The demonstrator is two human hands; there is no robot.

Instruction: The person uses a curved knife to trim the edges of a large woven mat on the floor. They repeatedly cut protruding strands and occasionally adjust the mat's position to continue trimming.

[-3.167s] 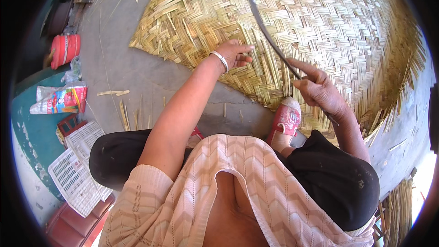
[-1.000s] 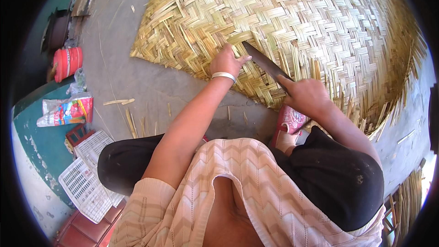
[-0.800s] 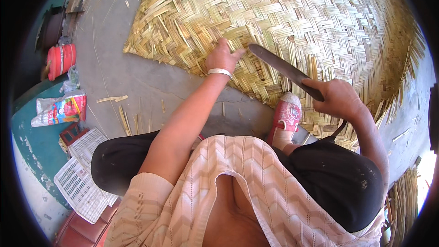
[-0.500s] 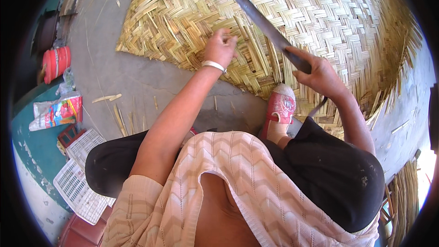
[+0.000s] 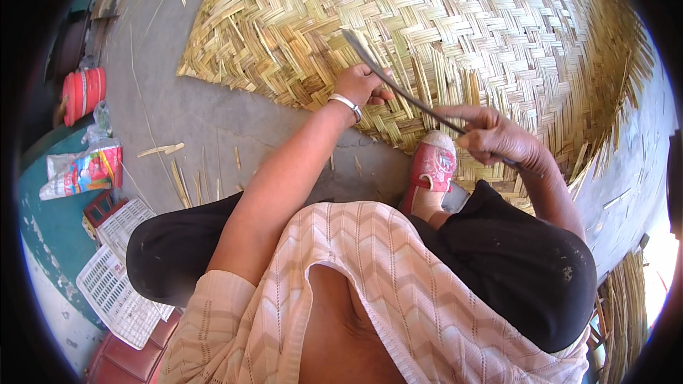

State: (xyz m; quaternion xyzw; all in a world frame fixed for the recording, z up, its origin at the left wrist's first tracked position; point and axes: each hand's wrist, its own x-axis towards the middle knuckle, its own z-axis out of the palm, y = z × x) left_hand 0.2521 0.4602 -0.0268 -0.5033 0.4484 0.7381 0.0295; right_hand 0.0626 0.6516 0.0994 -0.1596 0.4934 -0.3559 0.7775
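Observation:
A large woven mat [image 5: 455, 35] of pale straw-coloured strips lies on the floor, loose strip ends sticking up near its close edge. My right hand [image 5: 494, 135] is closed around a long dark knife [image 5: 405, 94], its slightly curved blade pointing up and left over the mat. Its blade is seen nearly edge-on and crosses just by the fingers of my left hand [image 5: 361, 85]. That hand has its fingers curled together at the mat's near edge; whatever is between them is hidden. A pale bracelet [image 5: 346, 106] circles the left wrist.
My red shoe [image 5: 432, 163] rests at the mat's near edge. Left of me are a red round container [image 5: 85, 94], a colourful plastic bag [image 5: 89, 168] and a white plastic basket [image 5: 114, 291]. Loose strips [image 5: 179, 183] lie on the grey floor. A strip bundle [image 5: 625, 309] stands at the lower right.
My left hand has shifted right and slightly nearer along the mat's edge. The knife has come down and left, its blade turning from broadside to nearly edge-on.

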